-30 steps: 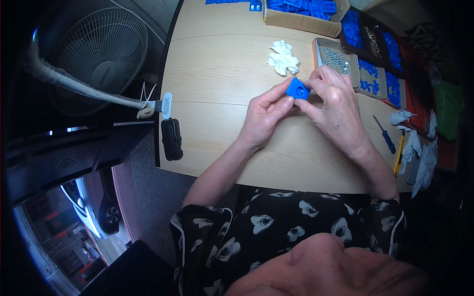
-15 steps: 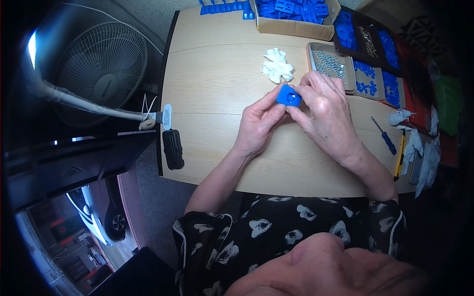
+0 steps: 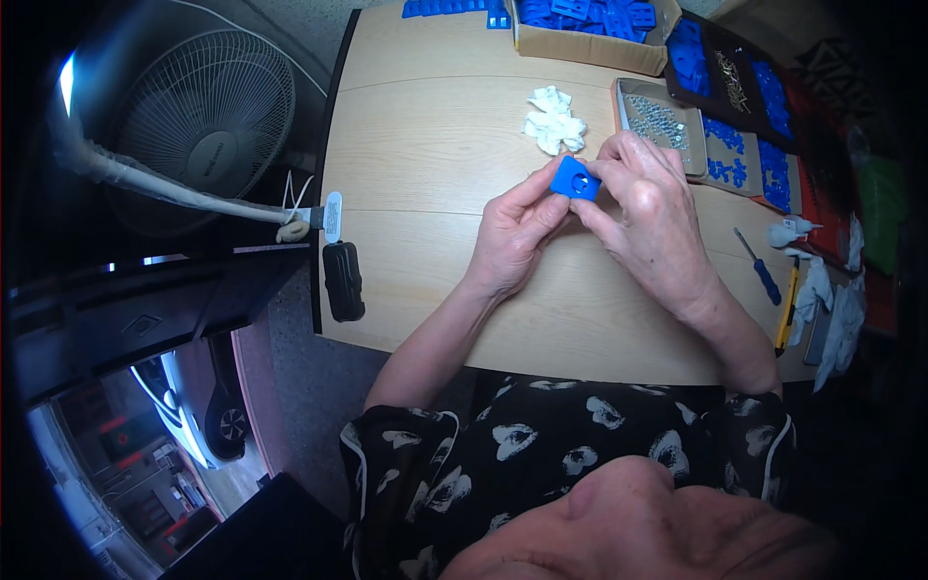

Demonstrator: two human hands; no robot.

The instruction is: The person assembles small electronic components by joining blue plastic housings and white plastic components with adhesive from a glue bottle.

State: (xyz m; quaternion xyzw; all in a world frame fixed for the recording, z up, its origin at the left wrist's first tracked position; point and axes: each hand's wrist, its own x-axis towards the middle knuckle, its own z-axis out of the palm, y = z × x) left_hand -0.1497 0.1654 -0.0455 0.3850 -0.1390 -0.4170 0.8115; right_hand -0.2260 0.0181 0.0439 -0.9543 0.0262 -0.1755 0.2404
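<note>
Between my two hands, above the middle of the wooden table, is a small blue plastic part (image 3: 570,171), squarish, with a round hole that has something shiny in it. My left hand (image 3: 517,230) pinches its left and lower edge between thumb and fingers. On the other side, my right hand (image 3: 650,208) has thumb and fingertips closed on the part's right edge; whether they also hold some tiny piece is hidden. Just beyond the part lies a crumpled white cloth or tissue (image 3: 554,122).
A cardboard box (image 3: 590,51) of blue parts stands at the back. To the right are a tray of small metal pieces (image 3: 657,124), small blue pieces (image 3: 727,172), a screwdriver (image 3: 765,277) and a yellow cutter (image 3: 790,304). At the left edge lies a black case (image 3: 343,282), near a fan (image 3: 208,126).
The view has shifted slightly, so the table and its contents sit a little differently in the picture. Both hands keep their grip on the blue part, which is turned very slightly.
</note>
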